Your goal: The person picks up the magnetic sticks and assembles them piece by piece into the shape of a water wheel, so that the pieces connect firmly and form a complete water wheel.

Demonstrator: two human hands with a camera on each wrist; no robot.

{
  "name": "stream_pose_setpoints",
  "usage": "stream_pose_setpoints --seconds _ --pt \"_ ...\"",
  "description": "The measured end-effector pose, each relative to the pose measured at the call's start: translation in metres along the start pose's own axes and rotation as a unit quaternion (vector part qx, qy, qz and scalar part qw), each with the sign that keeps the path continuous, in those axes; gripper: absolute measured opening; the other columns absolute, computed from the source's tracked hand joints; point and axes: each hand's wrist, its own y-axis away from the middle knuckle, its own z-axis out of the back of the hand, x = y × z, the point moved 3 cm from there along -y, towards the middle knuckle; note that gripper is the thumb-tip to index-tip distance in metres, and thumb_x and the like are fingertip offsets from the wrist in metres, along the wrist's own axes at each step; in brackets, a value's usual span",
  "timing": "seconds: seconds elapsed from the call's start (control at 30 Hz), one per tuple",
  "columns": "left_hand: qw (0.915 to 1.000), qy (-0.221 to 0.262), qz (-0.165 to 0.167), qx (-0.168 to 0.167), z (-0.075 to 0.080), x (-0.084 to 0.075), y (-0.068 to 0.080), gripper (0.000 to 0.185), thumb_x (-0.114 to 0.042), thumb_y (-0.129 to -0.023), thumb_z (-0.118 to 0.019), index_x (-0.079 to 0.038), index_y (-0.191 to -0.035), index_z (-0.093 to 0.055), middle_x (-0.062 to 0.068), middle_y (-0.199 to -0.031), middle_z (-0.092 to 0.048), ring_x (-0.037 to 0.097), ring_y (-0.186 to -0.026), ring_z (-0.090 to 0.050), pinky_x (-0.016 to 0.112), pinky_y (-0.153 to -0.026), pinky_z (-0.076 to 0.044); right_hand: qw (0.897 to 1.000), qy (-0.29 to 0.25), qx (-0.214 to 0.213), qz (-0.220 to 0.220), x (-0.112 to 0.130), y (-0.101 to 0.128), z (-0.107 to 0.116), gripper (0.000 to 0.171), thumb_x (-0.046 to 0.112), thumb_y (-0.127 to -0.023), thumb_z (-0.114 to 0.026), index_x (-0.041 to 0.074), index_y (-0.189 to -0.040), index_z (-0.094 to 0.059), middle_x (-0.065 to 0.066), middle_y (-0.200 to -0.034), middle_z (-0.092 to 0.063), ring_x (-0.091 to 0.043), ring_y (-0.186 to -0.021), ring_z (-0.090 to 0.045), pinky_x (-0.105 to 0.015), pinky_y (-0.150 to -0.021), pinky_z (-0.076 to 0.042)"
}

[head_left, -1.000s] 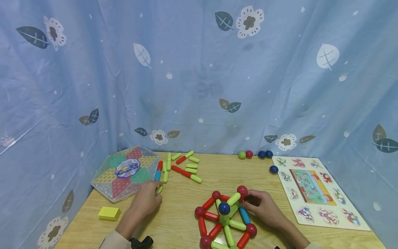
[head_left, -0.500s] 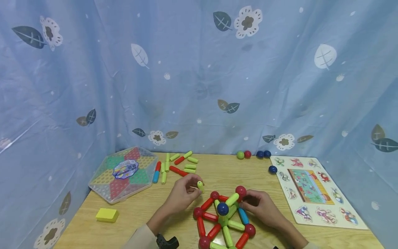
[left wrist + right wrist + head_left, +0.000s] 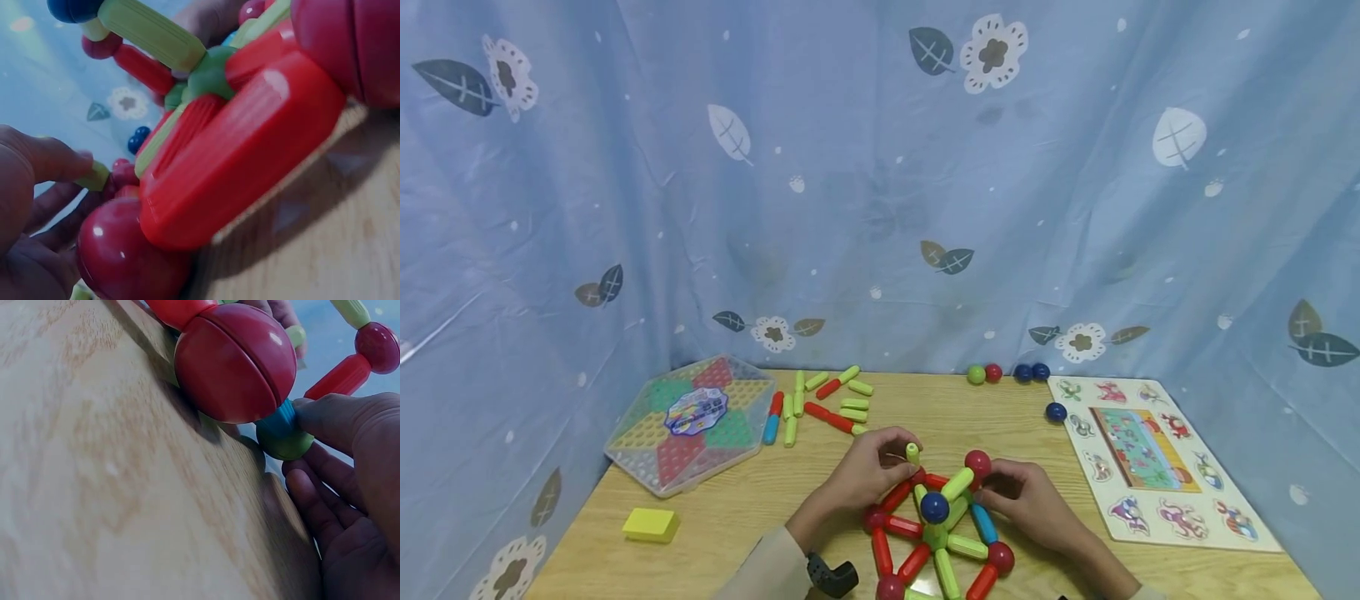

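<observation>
A wheel-shaped build (image 3: 938,533) of red, green and blue rods and balls stands at the table's front centre. My left hand (image 3: 876,471) pinches a short green rod (image 3: 913,453) upright over the red ball (image 3: 918,476) at the build's upper left. In the left wrist view the green rod (image 3: 95,177) shows between my fingers, with a red ball (image 3: 128,253) and a red rod (image 3: 240,156) close up. My right hand (image 3: 1026,496) grips the build by the top red ball (image 3: 977,463). The right wrist view shows a red ball (image 3: 236,362) and a blue rod (image 3: 278,422) against my thumb.
Loose green, red and blue rods (image 3: 823,404) lie at the back left beside a hexagonal game box (image 3: 691,421). A yellow block (image 3: 651,525) sits front left. Several balls (image 3: 1007,373) line the back edge. A wooden puzzle board (image 3: 1150,458) lies at the right.
My left hand picked up a green rod near the hexagonal box and carried it right to the build's upper left ball. The right hand stayed on the build.
</observation>
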Motion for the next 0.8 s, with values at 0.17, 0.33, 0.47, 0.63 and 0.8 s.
stream_pose_setpoints --seconds 0.17,0.33,0.47,0.63,0.8 --pt "0.9999 0.003 -0.001 0.012 -0.003 0.003 0.001 0.023 -0.008 -0.103 -0.075 -0.003 -0.126 -0.077 0.01 -0.12 -0.078 0.016 -0.11 -0.075 0.023 -0.096 -0.06 1.0 0.003 0.01 0.001 0.0 0.0 0.002 0.023 0.016 -0.1 -0.081 0.015 -0.123 -0.079 -0.001 -0.111 -0.08 -0.007 -0.096 -0.073 -0.024 -0.087 -0.061" --pt "0.9999 -0.005 -0.005 0.014 -0.006 0.007 0.003 0.024 -0.01 -0.103 -0.076 -0.004 -0.127 -0.078 0.004 -0.119 -0.078 0.011 -0.109 -0.074 0.02 -0.097 -0.058 0.999 -0.032 0.029 -0.009 -0.007 -0.005 0.019 0.026 0.013 -0.103 -0.077 0.008 -0.129 -0.078 -0.009 -0.12 -0.081 -0.01 -0.104 -0.076 -0.025 -0.091 -0.062" --pt "0.9999 0.002 -0.002 0.017 -0.004 0.011 0.008 0.023 -0.011 -0.103 -0.077 -0.004 -0.125 -0.079 0.001 -0.118 -0.078 0.007 -0.106 -0.073 0.02 -0.096 -0.058 0.999 -0.037 -0.031 0.01 -0.016 -0.012 0.065 0.029 0.006 -0.105 -0.072 0.001 -0.134 -0.074 -0.014 -0.128 -0.079 -0.015 -0.109 -0.078 -0.025 -0.09 -0.063" --pt "0.9996 -0.007 -0.014 0.024 -0.002 0.018 0.011 0.021 -0.012 -0.102 -0.078 -0.008 -0.122 -0.081 0.003 -0.117 -0.079 0.006 -0.103 -0.072 0.022 -0.094 -0.058 0.99 0.002 -0.14 0.015 -0.032 -0.012 0.128 0.032 0.002 -0.106 -0.07 -0.006 -0.138 -0.07 -0.003 -0.124 -0.081 -0.007 -0.107 -0.078 -0.019 -0.087 -0.062" --pt "0.9995 -0.009 -0.018 0.023 0.0 0.023 0.014 0.024 -0.012 -0.102 -0.077 -0.007 -0.125 -0.081 0.005 -0.116 -0.081 0.006 -0.102 -0.074 0.023 -0.093 -0.058 0.984 0.054 -0.166 -0.034 -0.056 -0.02 0.153 0.034 0.013 -0.107 -0.072 0.0 -0.139 -0.072 0.011 -0.122 -0.079 0.009 -0.103 -0.072 -0.014 -0.085 -0.059"
